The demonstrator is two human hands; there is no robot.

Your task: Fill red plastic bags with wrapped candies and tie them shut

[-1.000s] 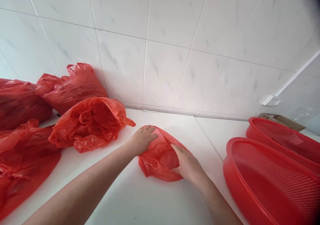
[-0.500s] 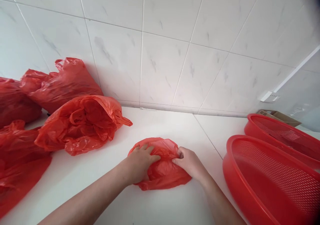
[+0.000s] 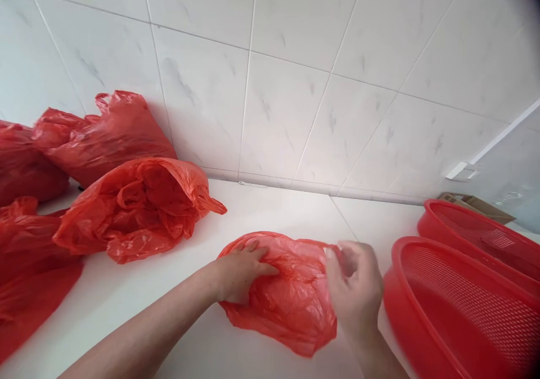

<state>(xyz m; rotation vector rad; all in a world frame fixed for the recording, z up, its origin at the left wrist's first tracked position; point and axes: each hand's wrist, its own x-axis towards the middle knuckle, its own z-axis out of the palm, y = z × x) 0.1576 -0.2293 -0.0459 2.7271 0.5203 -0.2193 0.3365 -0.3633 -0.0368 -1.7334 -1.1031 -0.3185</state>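
Observation:
A red plastic bag (image 3: 291, 294) lies spread on the white table (image 3: 177, 294) in front of me. My left hand (image 3: 240, 269) rests on its left part, fingers stretched apart and pressed flat inside the rim. At the bag's right edge, my right hand (image 3: 356, 280) is closed in a pinch on the thin plastic, slightly raised and a little blurred. Wrinkled plastic fills the space between the two hands.
To the left lies an open red bag (image 3: 147, 204) stuffed with more plastic. Behind it, full red bags (image 3: 118, 131) lean against the tiled wall (image 3: 202, 98). Two red mesh baskets (image 3: 396, 266) stand on the right. A cardboard box (image 3: 485, 207) is behind them.
My right hand has moved right and up, pulling the bag's right edge outward, so the bag is stretched wider. My left hand stays on its left part. The view has shifted slightly.

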